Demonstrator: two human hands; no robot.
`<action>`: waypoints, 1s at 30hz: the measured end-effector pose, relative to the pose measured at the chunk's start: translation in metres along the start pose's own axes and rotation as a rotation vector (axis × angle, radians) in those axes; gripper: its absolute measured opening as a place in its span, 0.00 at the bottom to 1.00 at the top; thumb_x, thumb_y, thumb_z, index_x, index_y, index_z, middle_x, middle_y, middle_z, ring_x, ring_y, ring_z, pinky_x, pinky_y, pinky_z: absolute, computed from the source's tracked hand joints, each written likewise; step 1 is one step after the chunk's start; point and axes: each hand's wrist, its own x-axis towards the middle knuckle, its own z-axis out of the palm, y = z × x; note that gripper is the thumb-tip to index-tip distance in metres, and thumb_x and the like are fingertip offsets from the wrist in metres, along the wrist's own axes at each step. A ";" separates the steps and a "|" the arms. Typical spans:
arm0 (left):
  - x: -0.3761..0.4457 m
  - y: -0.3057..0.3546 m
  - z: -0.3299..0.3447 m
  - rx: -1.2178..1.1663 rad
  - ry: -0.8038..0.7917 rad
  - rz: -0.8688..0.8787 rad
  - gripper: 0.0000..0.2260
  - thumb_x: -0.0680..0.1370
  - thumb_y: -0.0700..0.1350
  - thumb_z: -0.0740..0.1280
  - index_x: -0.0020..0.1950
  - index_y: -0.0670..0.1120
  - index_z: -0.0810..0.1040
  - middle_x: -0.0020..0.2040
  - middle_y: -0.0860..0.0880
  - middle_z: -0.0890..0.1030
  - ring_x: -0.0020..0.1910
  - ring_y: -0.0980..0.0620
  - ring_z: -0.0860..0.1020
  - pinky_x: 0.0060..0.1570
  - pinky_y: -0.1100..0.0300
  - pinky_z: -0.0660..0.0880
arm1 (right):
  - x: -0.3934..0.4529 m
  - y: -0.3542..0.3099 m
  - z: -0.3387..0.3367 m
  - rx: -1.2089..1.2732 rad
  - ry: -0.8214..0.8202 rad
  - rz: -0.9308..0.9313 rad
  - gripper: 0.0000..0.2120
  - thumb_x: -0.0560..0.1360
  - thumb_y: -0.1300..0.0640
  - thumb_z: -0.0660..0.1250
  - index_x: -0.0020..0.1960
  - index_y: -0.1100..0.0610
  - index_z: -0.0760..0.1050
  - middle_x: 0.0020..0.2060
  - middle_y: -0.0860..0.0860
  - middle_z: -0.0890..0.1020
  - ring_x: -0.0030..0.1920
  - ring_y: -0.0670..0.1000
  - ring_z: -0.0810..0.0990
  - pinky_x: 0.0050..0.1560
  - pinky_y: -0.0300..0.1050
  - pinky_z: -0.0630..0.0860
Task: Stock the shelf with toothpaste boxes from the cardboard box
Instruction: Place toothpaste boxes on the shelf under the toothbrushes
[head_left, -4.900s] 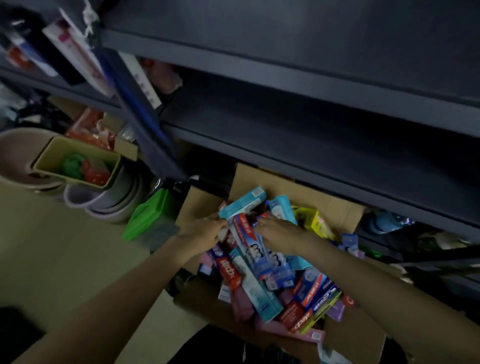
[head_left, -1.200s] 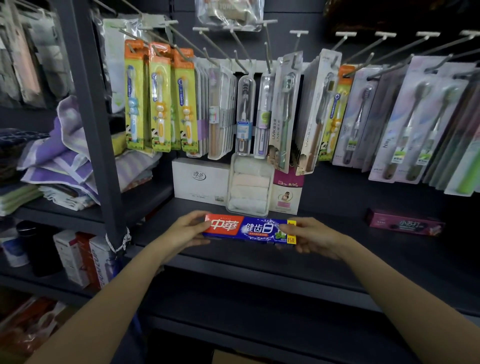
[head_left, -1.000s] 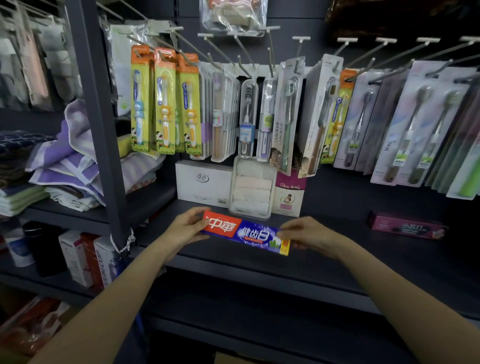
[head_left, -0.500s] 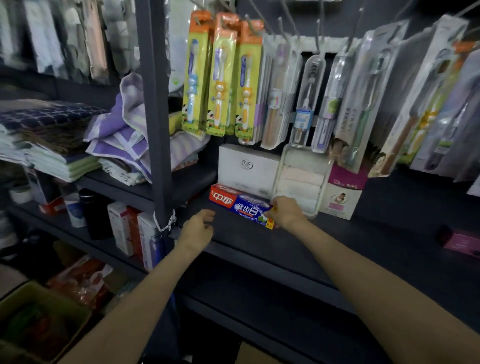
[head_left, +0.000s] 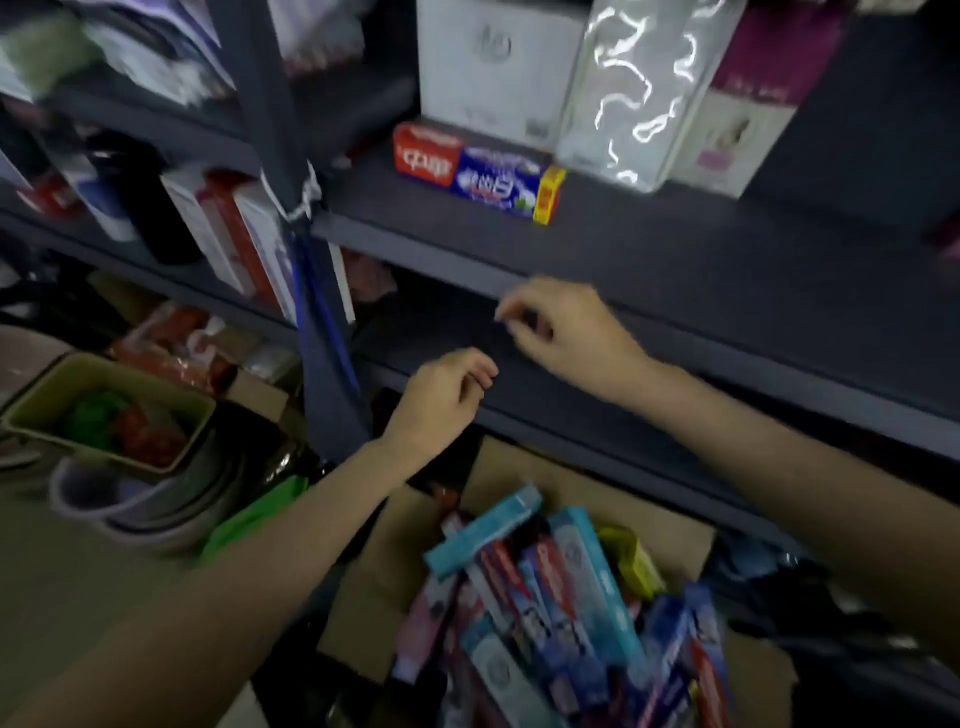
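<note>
A red, blue and yellow toothpaste box (head_left: 478, 174) lies on the dark shelf (head_left: 675, 249), in front of a white box. Below, an open cardboard box (head_left: 675, 535) on the floor holds several toothpaste boxes (head_left: 545, 582), mostly teal, blue and red. My left hand (head_left: 441, 400) hangs empty in front of the lower shelf edge, fingers loosely curled. My right hand (head_left: 561, 332) is a little higher and to the right, also empty with loosely curled fingers. Both hands are between the shelf and the cardboard box, touching neither.
A dark upright post (head_left: 296, 218) stands left of the hands. A white box (head_left: 493, 67) and a clear packet (head_left: 634, 93) sit behind the toothpaste. On the floor at left are a green-yellow bin (head_left: 104, 410), stacked basins (head_left: 150, 499) and a green item (head_left: 254, 514).
My right hand has let go of the toothpaste box, which now lies on the shelf. Both hands have dropped below the shelf edge, and my view has tilted down to the cardboard box.
</note>
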 end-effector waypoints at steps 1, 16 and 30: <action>-0.012 -0.008 0.016 0.015 -0.093 -0.041 0.11 0.73 0.30 0.61 0.50 0.39 0.79 0.43 0.47 0.81 0.43 0.50 0.79 0.47 0.67 0.70 | -0.027 0.005 0.019 0.011 -0.123 0.009 0.09 0.72 0.60 0.62 0.47 0.58 0.80 0.44 0.53 0.81 0.38 0.47 0.74 0.44 0.43 0.72; -0.102 -0.066 0.098 0.245 -0.699 -0.342 0.11 0.76 0.35 0.62 0.57 0.37 0.77 0.56 0.42 0.79 0.56 0.44 0.77 0.55 0.53 0.72 | -0.209 0.052 0.221 0.035 -1.143 0.705 0.18 0.75 0.47 0.67 0.51 0.61 0.71 0.40 0.55 0.74 0.38 0.51 0.74 0.39 0.45 0.71; -0.087 -0.048 0.093 0.137 -0.785 -0.403 0.23 0.75 0.39 0.67 0.69 0.45 0.66 0.64 0.47 0.72 0.60 0.49 0.73 0.56 0.63 0.70 | -0.180 0.080 0.121 0.196 -1.140 0.850 0.13 0.70 0.59 0.74 0.51 0.64 0.77 0.40 0.52 0.77 0.32 0.45 0.71 0.28 0.32 0.70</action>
